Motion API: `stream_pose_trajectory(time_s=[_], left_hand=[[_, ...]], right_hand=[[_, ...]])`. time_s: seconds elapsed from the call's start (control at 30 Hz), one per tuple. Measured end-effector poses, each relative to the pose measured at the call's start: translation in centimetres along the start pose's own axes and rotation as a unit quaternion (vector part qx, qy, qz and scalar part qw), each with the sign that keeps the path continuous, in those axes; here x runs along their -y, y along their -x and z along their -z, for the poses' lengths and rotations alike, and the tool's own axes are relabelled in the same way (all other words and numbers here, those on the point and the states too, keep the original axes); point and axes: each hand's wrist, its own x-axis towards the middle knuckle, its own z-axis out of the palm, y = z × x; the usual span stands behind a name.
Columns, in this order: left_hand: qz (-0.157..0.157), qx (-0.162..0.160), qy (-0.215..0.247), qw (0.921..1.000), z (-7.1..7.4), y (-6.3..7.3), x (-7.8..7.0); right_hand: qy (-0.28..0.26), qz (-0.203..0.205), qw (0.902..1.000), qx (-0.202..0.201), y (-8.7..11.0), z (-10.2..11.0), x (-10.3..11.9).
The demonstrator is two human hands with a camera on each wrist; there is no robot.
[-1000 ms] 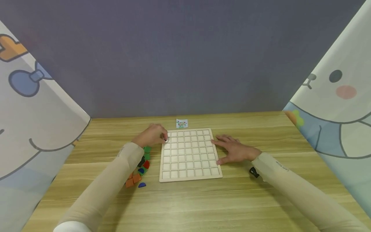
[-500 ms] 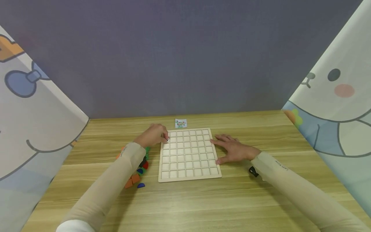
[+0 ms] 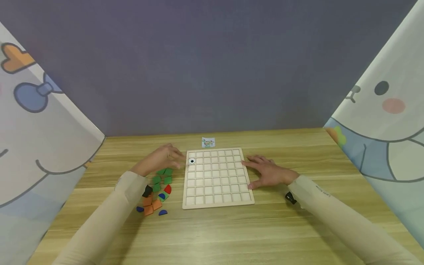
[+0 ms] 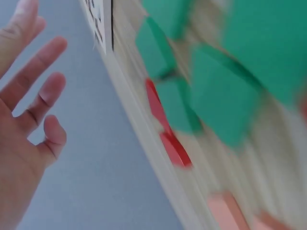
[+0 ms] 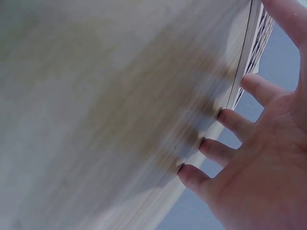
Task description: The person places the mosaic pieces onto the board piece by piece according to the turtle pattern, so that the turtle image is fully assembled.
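Observation:
A pale wooden grid board lies flat in the middle of the table. One white round piece with a black dot sits in its left column, near the top. Just left of the board hovers my left hand, fingers loosely bent; the left wrist view shows them spread and holding nothing. Beneath and in front of that hand lie green squares. My right hand has its fingers spread, with index finger and thumb touching the board's right edge. In the right wrist view, other fingertips rest on the table.
Orange squares, a red rounded piece and blue half-circles lie left of the board. A small printed card lies behind it. Small black objects show at both forearms. A grey wall bounds the table's back.
My left hand has let go of the white round piece on the board and moved left, its fingers loosening. More coloured pieces show by the left forearm. The right hand stays at the board's edge.

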Motion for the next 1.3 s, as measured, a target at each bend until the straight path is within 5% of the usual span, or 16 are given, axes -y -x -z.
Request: stream_pose_trajectory(time_s=[0.27,0.4,0.63,0.87,1.3], left_hand=[[-0.023,-0.043,-0.017,0.9987,-0.2,5.2,2.1],[-0.031,-0.046,-0.042,0.9975,-0.5,6.4,3.2],[-0.049,-0.038,-0.095,0.9935,-0.5,6.1,3.4],[0.020,0.010,-0.084,0.9962,0.0,5.6,3.2],[0.041,0.008,-0.084,0.9956,-0.2,5.0,3.7]], right_hand=[[-0.007,-0.002,1.0000,-0.006,0.3,0.0,-0.4],[0.000,-0.005,0.9999,-0.009,0.3,-0.1,-0.6],[-0.004,-0.008,0.9999,-0.008,0.4,0.0,-0.6],[-0.003,-0.003,1.0000,-0.007,0.1,-0.2,-0.5],[0.002,-0.001,1.0000,-0.002,-0.1,-0.3,-0.2]])
